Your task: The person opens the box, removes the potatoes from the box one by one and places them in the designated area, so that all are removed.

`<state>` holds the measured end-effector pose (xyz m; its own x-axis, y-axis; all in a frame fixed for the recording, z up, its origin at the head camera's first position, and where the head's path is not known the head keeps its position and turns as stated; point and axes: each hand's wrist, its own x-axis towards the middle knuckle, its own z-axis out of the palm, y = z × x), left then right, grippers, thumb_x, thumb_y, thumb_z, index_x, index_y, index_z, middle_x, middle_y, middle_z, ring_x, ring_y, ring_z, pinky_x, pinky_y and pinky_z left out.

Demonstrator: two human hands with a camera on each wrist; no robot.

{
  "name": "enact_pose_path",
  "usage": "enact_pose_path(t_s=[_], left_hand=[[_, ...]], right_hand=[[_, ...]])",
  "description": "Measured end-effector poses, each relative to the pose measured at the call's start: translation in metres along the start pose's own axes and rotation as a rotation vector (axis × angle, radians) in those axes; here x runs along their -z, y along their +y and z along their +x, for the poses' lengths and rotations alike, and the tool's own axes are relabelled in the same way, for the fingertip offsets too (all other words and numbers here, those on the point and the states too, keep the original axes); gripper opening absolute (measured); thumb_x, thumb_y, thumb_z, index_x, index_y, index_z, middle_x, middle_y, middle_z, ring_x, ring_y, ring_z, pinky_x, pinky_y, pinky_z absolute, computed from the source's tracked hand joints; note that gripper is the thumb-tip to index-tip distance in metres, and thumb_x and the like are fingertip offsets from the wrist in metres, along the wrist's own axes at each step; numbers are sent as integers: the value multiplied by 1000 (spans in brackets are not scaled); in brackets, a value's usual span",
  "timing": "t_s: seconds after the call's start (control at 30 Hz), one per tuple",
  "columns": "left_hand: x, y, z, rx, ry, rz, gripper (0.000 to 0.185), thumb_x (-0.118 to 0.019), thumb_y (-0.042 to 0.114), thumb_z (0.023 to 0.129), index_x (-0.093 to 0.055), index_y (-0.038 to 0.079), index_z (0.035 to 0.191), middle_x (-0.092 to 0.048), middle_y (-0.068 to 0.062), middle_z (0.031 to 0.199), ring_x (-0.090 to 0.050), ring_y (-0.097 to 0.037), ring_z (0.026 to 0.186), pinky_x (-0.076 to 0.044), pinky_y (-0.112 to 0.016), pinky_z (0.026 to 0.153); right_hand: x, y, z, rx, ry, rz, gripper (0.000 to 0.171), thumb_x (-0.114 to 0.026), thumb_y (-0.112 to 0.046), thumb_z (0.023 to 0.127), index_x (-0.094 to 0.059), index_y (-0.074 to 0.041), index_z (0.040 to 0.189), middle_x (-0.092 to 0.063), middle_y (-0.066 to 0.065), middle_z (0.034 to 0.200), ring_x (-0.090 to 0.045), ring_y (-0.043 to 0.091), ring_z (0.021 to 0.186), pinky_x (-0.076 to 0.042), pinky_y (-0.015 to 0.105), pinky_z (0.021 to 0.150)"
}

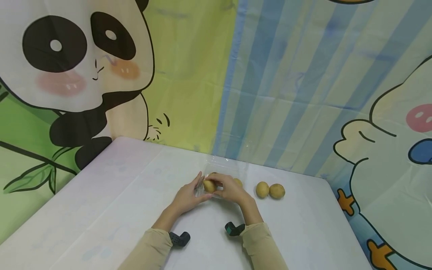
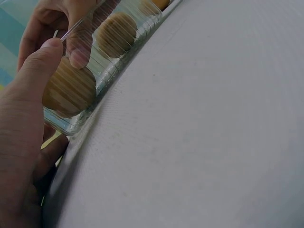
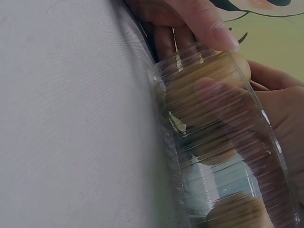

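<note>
— Hands close together here, and we start with the left hand (image 1: 187,197): it grips the left end of a clear plastic container (image 2: 107,76), thumb at the rim, fingers round the outside!

— And the right hand (image 1: 231,188)? We find it inside, fingers and thumb closed round a potato (image 1: 209,186), that thumb pressed right against the skin!

— So the held potato is at the container's left end, just beside the left hand; we make it out through the ridged plastic in both wrist views.

— It has company in there: we spot a second potato (image 2: 117,35) farther right along the wall, and a third potato (image 3: 213,154), partly hidden beyond the held one.

— Outside, what do we have?

— Just right of the container, a smaller potato (image 1: 262,189) and a larger potato (image 1: 277,191), side by side on the white bench (image 1: 118,225)!

— Beige sleeves (image 1: 150,245) run up from the bottom edge, and we catch a dark wrist device (image 1: 180,239) at the left cuff.

— Behind it all, to the left, we get a big printed panda (image 1: 54,41)!
</note>
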<state>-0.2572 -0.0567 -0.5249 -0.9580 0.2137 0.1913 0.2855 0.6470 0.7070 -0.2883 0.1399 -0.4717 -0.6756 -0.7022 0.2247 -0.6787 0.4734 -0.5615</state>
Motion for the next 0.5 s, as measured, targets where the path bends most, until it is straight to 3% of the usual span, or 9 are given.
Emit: enact_pose_path(t_s=[0.23,0.5], left_hand=[[0,-1,-1,9,8,-9,101,-54,75,65,-16,26,145,-43,-2,139,-48,-31,121,-40,-50,96],[-1,-1,0,15,6,-4,103,-52,78,64,-14,28,145,-43,-2,138,-47,-31,122,-39,-51,97]], right_hand=[[-2,2,-1,28,43,13,49,-73,-4,73,-54,-10,118,-56,0,117,-56,15,109,-48,26,90],[1,-3,-1,-1,27,-74,48,-72,-8,75,-56,-11,120,-51,-1,120,-52,13,110,-48,24,89]])
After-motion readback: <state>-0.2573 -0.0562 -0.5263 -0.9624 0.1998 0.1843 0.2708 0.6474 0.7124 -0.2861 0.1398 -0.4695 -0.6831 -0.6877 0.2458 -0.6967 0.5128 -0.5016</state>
